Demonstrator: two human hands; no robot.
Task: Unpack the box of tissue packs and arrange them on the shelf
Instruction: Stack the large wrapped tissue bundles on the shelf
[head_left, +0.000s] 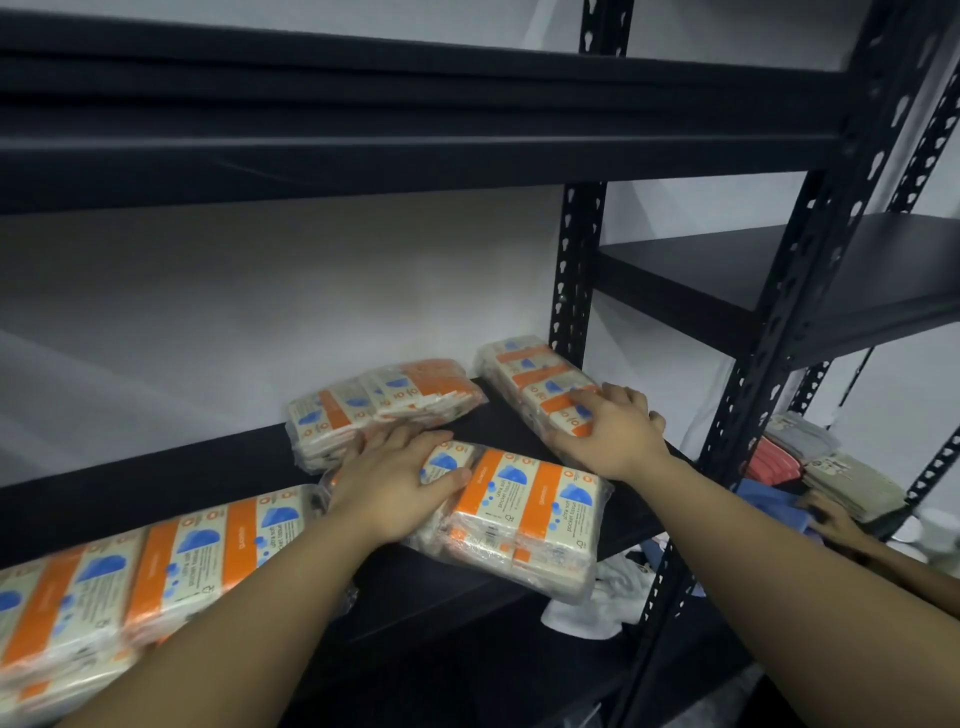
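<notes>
Black shelf (156, 483), wide and only partly filled. Long row of tissue packs (156, 566) at the near left, another pack (384, 405) at the back. Front pack (524, 514) jutting past the shelf edge, likely to tip off if nudged. Left hand (395, 483) flat on it, fingers straight, gripping nothing. Right hand (613, 431) curled over the right pack (535, 384), angled askew. No box in view.
</notes>
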